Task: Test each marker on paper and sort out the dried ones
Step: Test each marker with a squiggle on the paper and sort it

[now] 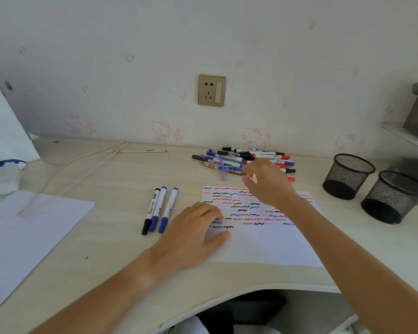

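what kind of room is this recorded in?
Likely a home desk, perhaps in a child's bedroom: cartoon cat stickers line the wall beside a wall socket, and two mesh pen holders stand at the right.

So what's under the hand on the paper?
The left hand rests on the white scribbled test paper, covering its left edge. Black and blue squiggles show beside the fingers; any marks beneath the palm are hidden.

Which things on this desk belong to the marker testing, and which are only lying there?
Belongs to the job:
- pile of mixed markers
- three capped markers set aside
- white scribbled test paper
- left hand, right hand

Lying about:
- two black mesh cups
- pink cord
- second white sheet
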